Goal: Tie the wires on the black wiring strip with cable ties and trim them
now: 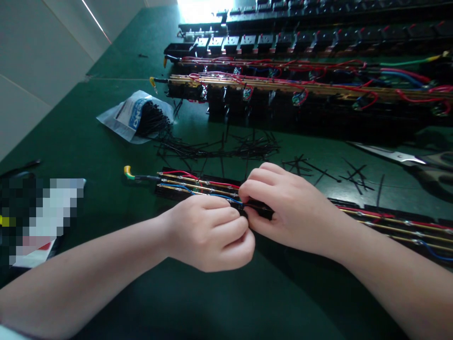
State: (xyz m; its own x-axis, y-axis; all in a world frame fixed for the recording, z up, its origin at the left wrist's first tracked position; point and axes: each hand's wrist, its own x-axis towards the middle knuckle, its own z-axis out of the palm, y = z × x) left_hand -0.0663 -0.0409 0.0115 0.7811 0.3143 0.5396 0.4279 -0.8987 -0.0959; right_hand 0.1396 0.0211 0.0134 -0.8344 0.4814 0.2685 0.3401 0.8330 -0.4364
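Note:
A long black strip point(173, 190) with brass rods and red and blue wires lies across the green table under my hands. My left hand point(212, 233) is closed in a fist at the strip's near side; its fingertips are tucked away, so what they hold is hidden. My right hand point(279, 203) pinches at the middle of the strip, thumb and fingertips closed on a thin black piece that looks like a cable tie, mostly hidden. The two hands almost touch. Loose black cable ties point(255, 145) lie scattered just beyond the strip.
An opened plastic bag point(127, 115) spills black cable ties at the back left. Scissors point(399, 155) lie at the right. More wired strips point(283, 87) fill the back of the table point(116, 302). A partly blurred white item point(53, 208) lies at the left.

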